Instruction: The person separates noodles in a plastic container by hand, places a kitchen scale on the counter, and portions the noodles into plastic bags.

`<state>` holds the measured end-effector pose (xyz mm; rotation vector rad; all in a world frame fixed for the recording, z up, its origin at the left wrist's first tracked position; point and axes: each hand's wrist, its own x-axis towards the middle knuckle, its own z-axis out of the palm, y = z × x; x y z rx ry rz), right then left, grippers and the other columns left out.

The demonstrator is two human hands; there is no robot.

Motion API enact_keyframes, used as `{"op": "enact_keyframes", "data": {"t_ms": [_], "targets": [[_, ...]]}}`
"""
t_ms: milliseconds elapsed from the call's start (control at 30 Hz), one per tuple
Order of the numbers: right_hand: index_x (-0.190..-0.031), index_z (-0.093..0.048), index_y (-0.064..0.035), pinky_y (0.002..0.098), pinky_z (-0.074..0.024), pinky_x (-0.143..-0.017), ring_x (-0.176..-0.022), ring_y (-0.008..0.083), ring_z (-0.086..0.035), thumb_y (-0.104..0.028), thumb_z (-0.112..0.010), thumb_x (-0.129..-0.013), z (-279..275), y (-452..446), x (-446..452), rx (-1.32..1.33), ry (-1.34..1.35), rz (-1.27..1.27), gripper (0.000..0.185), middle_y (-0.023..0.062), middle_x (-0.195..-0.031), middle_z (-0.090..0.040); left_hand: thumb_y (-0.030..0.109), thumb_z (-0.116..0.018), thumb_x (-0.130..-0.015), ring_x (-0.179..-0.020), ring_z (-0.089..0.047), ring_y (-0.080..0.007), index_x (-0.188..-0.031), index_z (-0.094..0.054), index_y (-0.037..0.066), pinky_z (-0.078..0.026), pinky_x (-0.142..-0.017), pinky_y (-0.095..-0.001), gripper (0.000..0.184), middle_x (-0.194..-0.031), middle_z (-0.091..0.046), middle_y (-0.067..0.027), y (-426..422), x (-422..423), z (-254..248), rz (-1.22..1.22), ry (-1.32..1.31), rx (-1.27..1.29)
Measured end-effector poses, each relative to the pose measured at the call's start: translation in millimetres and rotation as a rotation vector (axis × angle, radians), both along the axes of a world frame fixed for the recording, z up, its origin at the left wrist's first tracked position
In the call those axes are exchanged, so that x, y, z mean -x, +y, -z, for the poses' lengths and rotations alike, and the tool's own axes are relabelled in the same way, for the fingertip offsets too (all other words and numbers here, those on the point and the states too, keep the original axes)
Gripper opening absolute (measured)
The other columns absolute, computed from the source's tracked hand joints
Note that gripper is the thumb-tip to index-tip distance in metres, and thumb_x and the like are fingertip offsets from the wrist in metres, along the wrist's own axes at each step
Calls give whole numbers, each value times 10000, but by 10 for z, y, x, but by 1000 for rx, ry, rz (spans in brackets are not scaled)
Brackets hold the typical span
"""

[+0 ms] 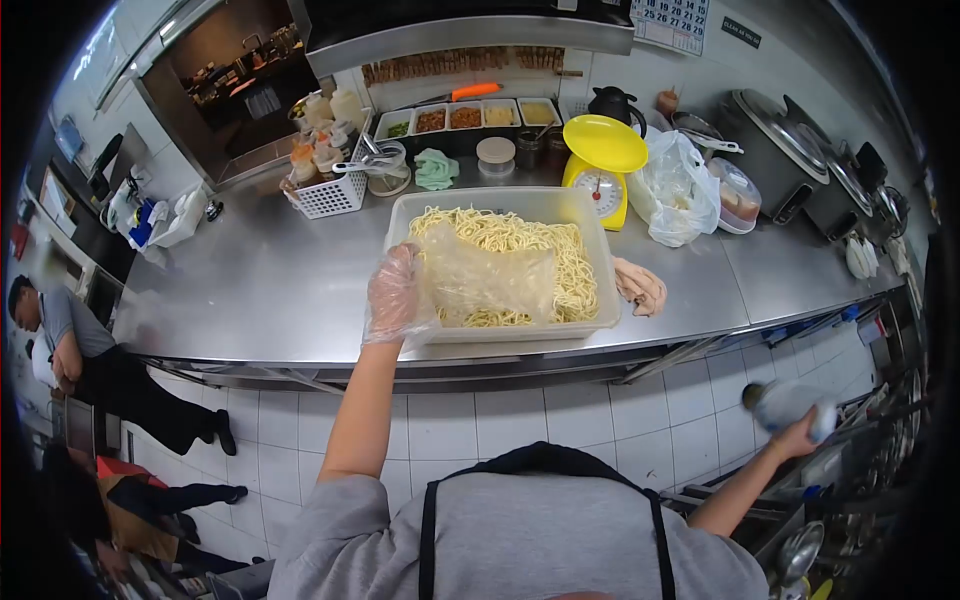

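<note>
My left hand [393,293], in a clear plastic glove, is closed at the left edge of a large plastic tub [606,312], on a clear plastic bag [490,270]. That bag lies over yellow noodles [575,275] filling the tub. Far to the right, over the floor, my bare right hand [800,436] grips a whitish, blurred container [785,408] with a dark end. A crumpled pinkish cloth [640,285] sits beside the tub's right side.
Behind the tub stand a yellow scale [606,150], topping trays [465,118], a green cloth [435,169] and a white basket [333,196]. A plastic bag [676,188] and large cookers [780,145] are at right. Two people [90,340] are at left.
</note>
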<state>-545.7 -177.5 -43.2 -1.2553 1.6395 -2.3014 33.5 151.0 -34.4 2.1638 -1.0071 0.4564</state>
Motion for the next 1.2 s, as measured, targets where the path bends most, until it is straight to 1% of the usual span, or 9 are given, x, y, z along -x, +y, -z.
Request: {"op": "enact_keyframes", "data": {"t_ms": [133, 233, 433, 600, 667, 800, 1033, 1167, 1200], "targets": [[-1063, -585, 31, 385, -478, -880, -973, 270, -599, -86, -688, -783, -1015, 98, -412, 437, -175, -281, 321, 139, -1124, -593, -17, -515, -770, -875, -587, -312, -988, -566, 81, -468, -775, -375, 244, -946, -607, -134, 34, 28, 18, -60, 55, 209], [-1075, -576, 29, 389, -470, -896, -973, 275, -595, -102, -619, -840, -1454, 7, -790, 488, -392, -510, 273, 144, -1121, -587, -24, -536, -752, -863, -588, -306, -966, -568, 77, -465, -768, -368, 240, -934, -607, -131, 28, -102, 55, -117, 60, 241], [-1149, -530, -42, 401, -392, -984, -1086, 257, -531, -263, -545, -898, -1671, -666, -2010, 180, -697, -1125, 334, 126, -1153, -567, -42, -534, -740, -829, -580, -282, -945, -562, 70, -453, -749, -343, 235, -893, -593, -132, 4, -140, 45, -199, 194, 187], [-1108, -556, -75, 375, -435, -933, -1027, 220, -565, -204, -559, -891, -1748, -746, -3540, 40, -864, -1608, 252, 66, -1102, -597, -51, -520, -751, -752, -547, -213, -950, -557, 62, -440, -705, -301, 232, -825, -568, -80, 33, -222, 187, -192, 221, 128], [-1072, -579, -63, 349, -461, -889, -978, 208, -586, -149, -599, -857, -1523, -884, -4160, 132, -798, -1654, 233, 52, -1069, -610, -30, -508, -791, -701, -513, -149, -961, -556, 61, -426, -663, -272, 198, -773, -541, -30, 28, -239, 203, -189, 355, 312], [-1009, -608, -44, 298, -467, -797, -902, 160, -593, 19, -651, -752, -1353, -631, -5031, 76, -666, -1557, 268, 45, -1013, -625, 64, -499, -857, -646, -480, -99, -969, -553, 71, -398, -626, -230, 124, -733, -523, -2, 16, -114, -16, -189, 434, 316], [-1051, -569, 9, 304, -458, -823, -888, 211, -608, -141, -768, -659, -978, -602, -5860, -3, -203, -1578, 464, 123, -975, -636, 46, -539, -845, -639, -480, -86, -965, -554, 77, -384, -604, -220, 124, -682, -517, -1, 4, -108, -174, -247, 743, 445], [-1054, -588, -19, 295, -461, -793, -870, 175, -606, -115, -750, -685, -953, -540, -6178, -100, -66, -1520, 414, 79, -966, -646, 31, -539, -843, -627, -476, -87, -967, -548, 76, -381, -597, -216, 132, -668, -515, 6, 111, -208, -165, -165, 855, 489], [-1084, -571, 12, 311, -465, -820, -914, 216, -613, -175, -779, -646, -955, -542, -6263, -101, 5, -1505, 520, 127, -1007, -640, 31, -539, -843, -627, -476, -87, -967, -548, 76, -381, -597, -216, 132, -668, -515, 6, 127, -259, -129, -158, 860, 483]]}}
